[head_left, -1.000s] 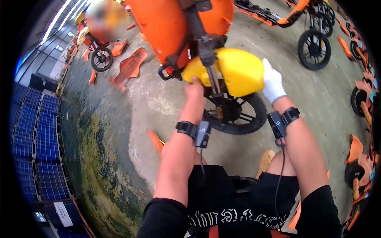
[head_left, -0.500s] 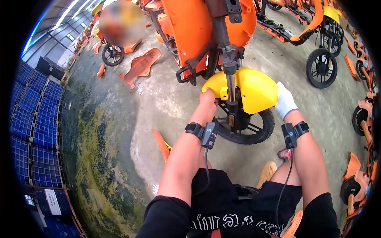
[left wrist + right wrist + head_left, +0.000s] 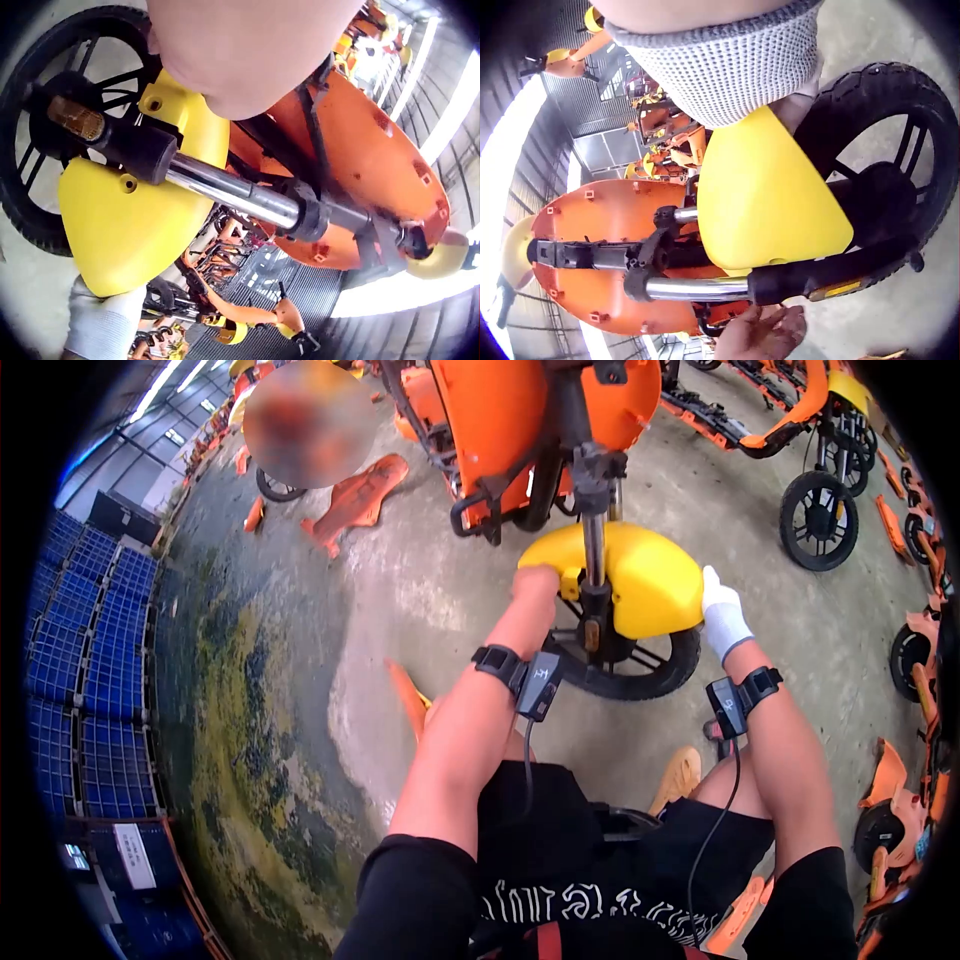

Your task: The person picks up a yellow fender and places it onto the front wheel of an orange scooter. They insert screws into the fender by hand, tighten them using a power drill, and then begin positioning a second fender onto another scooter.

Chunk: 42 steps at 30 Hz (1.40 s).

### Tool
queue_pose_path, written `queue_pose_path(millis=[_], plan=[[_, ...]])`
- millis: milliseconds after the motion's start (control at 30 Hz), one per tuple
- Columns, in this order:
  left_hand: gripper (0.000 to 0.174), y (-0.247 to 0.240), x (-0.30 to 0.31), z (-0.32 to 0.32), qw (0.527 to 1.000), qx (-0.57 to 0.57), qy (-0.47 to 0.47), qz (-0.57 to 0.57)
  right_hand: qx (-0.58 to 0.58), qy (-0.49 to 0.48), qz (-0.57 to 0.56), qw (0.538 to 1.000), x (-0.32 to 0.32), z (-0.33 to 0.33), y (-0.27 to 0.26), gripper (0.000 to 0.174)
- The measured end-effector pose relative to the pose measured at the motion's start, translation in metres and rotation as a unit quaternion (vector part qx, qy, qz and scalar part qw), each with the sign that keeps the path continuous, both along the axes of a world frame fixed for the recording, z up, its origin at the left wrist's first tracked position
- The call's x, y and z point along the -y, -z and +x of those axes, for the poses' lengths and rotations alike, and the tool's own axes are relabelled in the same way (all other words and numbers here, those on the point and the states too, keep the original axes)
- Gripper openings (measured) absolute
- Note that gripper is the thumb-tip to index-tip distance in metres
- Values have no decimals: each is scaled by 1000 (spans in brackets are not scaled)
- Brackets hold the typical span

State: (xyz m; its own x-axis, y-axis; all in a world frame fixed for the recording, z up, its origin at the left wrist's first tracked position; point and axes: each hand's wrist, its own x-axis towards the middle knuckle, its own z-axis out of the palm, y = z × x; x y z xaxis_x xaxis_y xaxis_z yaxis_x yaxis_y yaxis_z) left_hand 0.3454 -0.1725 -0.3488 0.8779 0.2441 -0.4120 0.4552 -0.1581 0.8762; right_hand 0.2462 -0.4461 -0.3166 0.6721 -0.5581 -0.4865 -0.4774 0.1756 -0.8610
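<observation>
A yellow front mudguard [image 3: 655, 575] sits over the black spoked wheel [image 3: 650, 670], between the fork legs of an orange scooter. My bare left hand [image 3: 535, 590] holds its left end, beside the small yellow mounting tab. In the right wrist view the left hand's fingers [image 3: 784, 326] show curled below the fork leg [image 3: 705, 289]. My right hand [image 3: 722, 610], in a white knitted glove, grips the mudguard's right end; most of those fingers are hidden behind it. A screw hole shows in the mudguard [image 3: 127, 225] beside the fork leg in the left wrist view.
The scooter's orange body [image 3: 500, 420] rises behind the fork. A loose orange panel [image 3: 360, 500] lies on the concrete at the left. More scooters with black wheels [image 3: 820, 520] stand at the right. Blue crates [image 3: 105, 650] line the far left. A person with a blurred head is at the back.
The mudguard has turned slightly between the hands, with both hands staying on its ends. The left hand's visible thumb side has rolled to show its back. The head view has shifted.
</observation>
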Motion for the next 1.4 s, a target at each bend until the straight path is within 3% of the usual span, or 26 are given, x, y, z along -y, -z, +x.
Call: queue_pose_path(millis=[67, 100, 133, 167, 200, 267, 300, 400, 467, 567, 667, 733, 833, 933, 1133, 1400], plan=[[39, 9, 6, 2, 976, 101, -4, 193, -28, 9, -15, 999, -4, -1, -3, 52], [39, -11, 8, -9, 977, 96, -3, 191, -7, -8, -16, 1000, 0, -1, 2, 53], [42, -52, 10, -23, 987, 141, 64, 42, 17, -24, -17, 999, 6, 1, 4, 53], [46, -75, 11, -32, 969, 182, 131, -108, 21, -43, -47, 998, 13, 3, 13, 55], [46, -73, 13, -33, 968, 183, 134, -107, 22, -40, -46, 998, 12, 0, 10, 55], [50, -69, 18, -35, 907, 261, 301, -133, 7, -84, -62, 995, 8, -4, 3, 58], [46, -75, 20, -40, 908, 261, 315, -85, 9, -83, -61, 995, 8, -3, 3, 58], [39, -69, 22, -36, 908, 255, 307, -129, -39, -77, -35, 996, 10, -8, 0, 65], [35, -72, 23, -37, 913, 254, 302, -107, -134, -274, -94, 948, 11, -23, -33, 74], [29, -81, 22, -43, 924, 248, 285, -63, -169, -304, -112, 931, -9, -48, -60, 79], [25, -81, 27, -46, 930, 247, 265, -58, -108, -345, -122, 925, -13, -56, -47, 86], [25, -84, 27, -45, 937, 228, 260, -54, -95, -332, -122, 931, -10, -50, -39, 87], [28, -88, 26, -45, 939, 210, 268, -43, -8, -246, 0, 969, -16, -54, -44, 90], [29, -94, 21, -44, 941, 190, 278, -29, 51, -205, -38, 977, -11, -49, -41, 94], [33, -95, 20, -43, 937, 177, 291, -84, 76, -205, -45, 975, -14, -53, -41, 97], [31, -90, 20, -42, 941, 181, 277, -69, 82, -222, -58, 970, -18, -56, -42, 94]])
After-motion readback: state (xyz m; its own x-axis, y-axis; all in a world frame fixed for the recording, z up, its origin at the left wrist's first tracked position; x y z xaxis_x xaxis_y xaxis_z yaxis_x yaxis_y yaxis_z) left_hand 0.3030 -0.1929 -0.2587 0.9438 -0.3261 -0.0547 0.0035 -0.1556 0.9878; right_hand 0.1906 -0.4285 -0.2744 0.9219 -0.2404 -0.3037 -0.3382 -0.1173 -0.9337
